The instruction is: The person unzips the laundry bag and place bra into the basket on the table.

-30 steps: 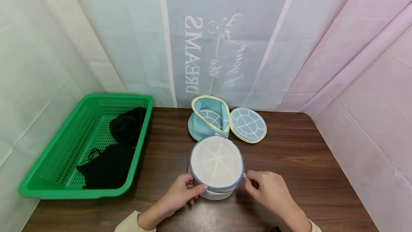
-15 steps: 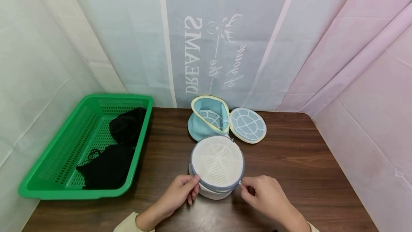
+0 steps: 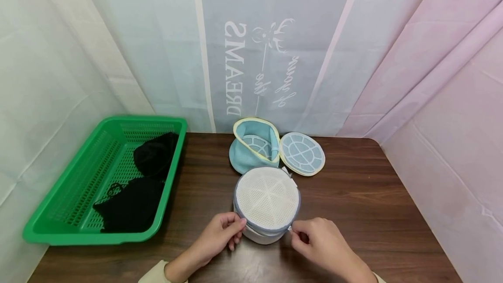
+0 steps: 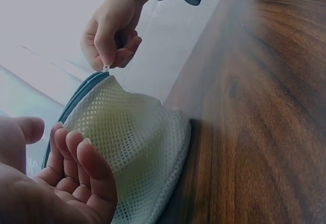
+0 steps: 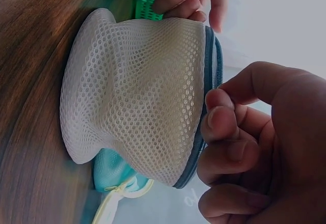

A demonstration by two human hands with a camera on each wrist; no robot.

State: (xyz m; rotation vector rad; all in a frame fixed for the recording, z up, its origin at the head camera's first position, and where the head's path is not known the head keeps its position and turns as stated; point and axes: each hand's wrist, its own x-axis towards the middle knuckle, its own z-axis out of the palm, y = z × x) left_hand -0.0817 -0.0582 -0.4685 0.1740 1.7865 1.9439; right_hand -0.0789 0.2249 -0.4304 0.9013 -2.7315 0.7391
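A round white mesh laundry bag (image 3: pixel 268 198) with a blue-grey zipped rim stands upright on the table, its mesh sides creased in the right wrist view. My left hand (image 3: pixel 222 232) holds the rim at the near left, thumb on top and fingers against the side. At the near right of the rim, my right hand (image 3: pixel 320 241) pinches the small white zipper pull (image 4: pixel 106 68) between thumb and index finger. Behind the white bag sits a blue mesh bag (image 3: pixel 237 156) with yellow trim, its lid (image 3: pixel 302 153) folded open to the right.
A green plastic basket (image 3: pixel 35 230) stands at the left, with black cloth items (image 3: pixel 131 206) inside. The dark wooden table (image 3: pixel 353 187) meets hanging curtains (image 3: pixel 173 56) at the back and sides.
My right hand has drawn the zipper pull along the rim, toward me and to the left. The white bag has shifted slightly right, and my left thumb has moved back along its edge.
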